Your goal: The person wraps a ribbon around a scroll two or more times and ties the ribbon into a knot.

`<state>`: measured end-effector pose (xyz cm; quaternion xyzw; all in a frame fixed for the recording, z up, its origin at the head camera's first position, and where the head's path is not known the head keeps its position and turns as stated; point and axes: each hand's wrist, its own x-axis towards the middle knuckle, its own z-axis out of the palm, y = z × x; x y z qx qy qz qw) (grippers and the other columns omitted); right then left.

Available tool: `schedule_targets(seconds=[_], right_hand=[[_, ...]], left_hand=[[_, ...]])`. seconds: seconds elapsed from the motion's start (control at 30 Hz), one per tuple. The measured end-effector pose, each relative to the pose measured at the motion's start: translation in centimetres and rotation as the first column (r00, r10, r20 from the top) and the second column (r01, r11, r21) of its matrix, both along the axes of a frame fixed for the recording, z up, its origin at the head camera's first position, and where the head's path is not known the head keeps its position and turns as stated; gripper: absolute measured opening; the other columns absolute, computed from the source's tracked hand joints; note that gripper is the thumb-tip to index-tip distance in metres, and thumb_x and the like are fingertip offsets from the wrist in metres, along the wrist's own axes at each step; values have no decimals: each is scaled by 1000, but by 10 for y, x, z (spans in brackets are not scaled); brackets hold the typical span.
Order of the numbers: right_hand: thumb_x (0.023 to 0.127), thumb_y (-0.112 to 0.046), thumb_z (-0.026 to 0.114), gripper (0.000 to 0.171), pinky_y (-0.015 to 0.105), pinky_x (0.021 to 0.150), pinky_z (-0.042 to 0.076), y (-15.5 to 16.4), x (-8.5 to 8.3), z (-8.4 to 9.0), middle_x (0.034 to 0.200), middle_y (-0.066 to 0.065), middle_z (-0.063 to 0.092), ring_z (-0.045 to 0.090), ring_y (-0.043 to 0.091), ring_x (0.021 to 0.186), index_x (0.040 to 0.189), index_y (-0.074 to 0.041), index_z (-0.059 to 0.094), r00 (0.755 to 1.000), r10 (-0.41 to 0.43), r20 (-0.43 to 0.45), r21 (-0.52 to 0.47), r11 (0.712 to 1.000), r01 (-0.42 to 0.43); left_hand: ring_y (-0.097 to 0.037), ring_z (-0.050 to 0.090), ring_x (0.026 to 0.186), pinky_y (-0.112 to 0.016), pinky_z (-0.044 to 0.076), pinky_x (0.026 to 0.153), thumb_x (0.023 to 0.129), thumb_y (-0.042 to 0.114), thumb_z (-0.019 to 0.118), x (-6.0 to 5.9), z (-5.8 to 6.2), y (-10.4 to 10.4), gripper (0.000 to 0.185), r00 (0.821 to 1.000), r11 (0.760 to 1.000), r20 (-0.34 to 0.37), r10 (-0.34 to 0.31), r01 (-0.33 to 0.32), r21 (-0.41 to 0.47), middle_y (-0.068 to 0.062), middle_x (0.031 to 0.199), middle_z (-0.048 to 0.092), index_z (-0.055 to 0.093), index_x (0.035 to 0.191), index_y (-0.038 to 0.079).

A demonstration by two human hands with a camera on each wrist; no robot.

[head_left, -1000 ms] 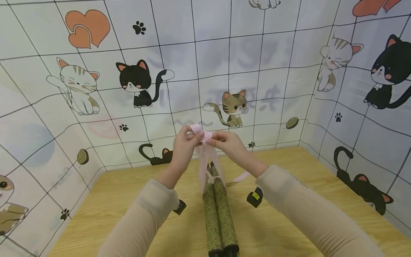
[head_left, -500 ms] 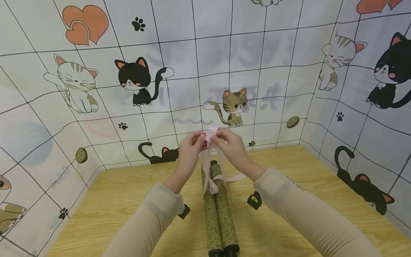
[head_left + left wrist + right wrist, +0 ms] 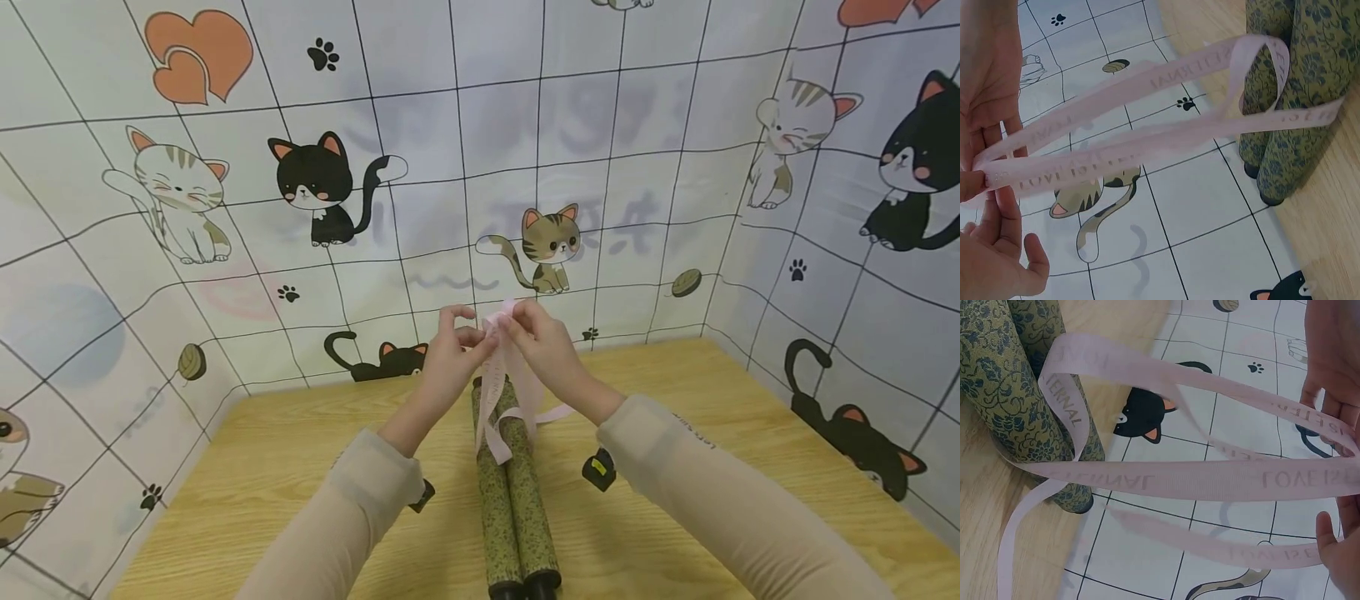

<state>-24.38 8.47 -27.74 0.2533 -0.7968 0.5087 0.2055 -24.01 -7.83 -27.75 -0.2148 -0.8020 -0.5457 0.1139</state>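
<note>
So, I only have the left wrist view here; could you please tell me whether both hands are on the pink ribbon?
Observer: Yes. In the head view the left hand and right hand both pinch the pink ribbon at its top, close together.
Operator: Thank you. How many patterned rolls are there?
Observer: Two green patterned rolls, lying side by side on the wooden table.
Operator: Does any ribbon trail free?
Observer: One tail runs out on the right hand's side, lying on the table.
</note>
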Motion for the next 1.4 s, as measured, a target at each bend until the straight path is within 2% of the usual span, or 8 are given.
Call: schedule_targets(seconds=[0.17,0.4,0.47,0.57,0.63,0.77,1.03,1.4], right_hand=[[97,-23,52,19,39,83,48,0,1,-2,102,13,66,62,23,98,98,-4,51,999,29,18,-36,999,-28],[94,-23,57,20,25,66,45,-2,4,-5,90,9,66,58,17,78,91,-4,52,993,63,99,-118,992,-51],[93,-24,59,21,25,68,47,-3,5,-7,92,10,67,60,16,81,91,-3,53,988,78,137,-152,987,-57],[92,-22,61,22,25,73,49,-5,7,-9,96,13,67,62,16,87,92,-1,53,975,117,190,-221,972,-73],[91,-21,62,23,25,74,49,-6,7,-11,98,14,67,62,16,88,92,0,52,970,127,209,-250,965,-73],[91,-21,62,24,25,74,50,-8,9,-12,97,14,66,62,16,87,93,0,51,971,126,201,-275,959,-68],[93,-24,59,25,27,84,48,-5,9,-15,110,13,64,61,17,99,100,-1,50,974,106,199,-368,929,-26],[96,-10,52,11,31,97,42,17,0,-4,104,10,61,62,19,104,95,-1,45,940,283,192,-759,650,-41]], left_hand=[[-18,51,69,-34,42,66,96,10,52,3,-3,-7,3,975,978,-219,-19,-27,-205,-4,88,62,49,96,8],[-21,55,84,-48,39,84,90,-2,55,4,-14,-12,27,786,879,-618,20,-308,-364,-1,88,61,68,73,14],[-22,56,87,-49,39,85,90,3,54,5,-16,-12,22,809,864,-586,56,-333,-377,-2,93,64,73,83,13],[-25,53,108,-50,38,93,95,19,52,6,-16,-13,25,944,916,-326,47,-172,-364,-5,115,61,70,108,8],[-26,45,122,-51,34,99,97,31,48,6,-15,-14,37,997,969,-72,2,-20,-248,-6,130,53,62,122,7],[-27,32,133,-52,29,104,94,39,53,4,-14,-15,45,970,996,228,-86,87,7,-3,141,42,62,119,4],[-23,52,107,-48,38,95,92,23,55,3,-11,-22,20,971,991,230,-67,38,129,-8,108,60,62,87,4],[-18,46,61,-32,40,71,92,28,60,-2,12,-79,27,953,993,285,-103,83,83,1,61,48,61,96,2]])
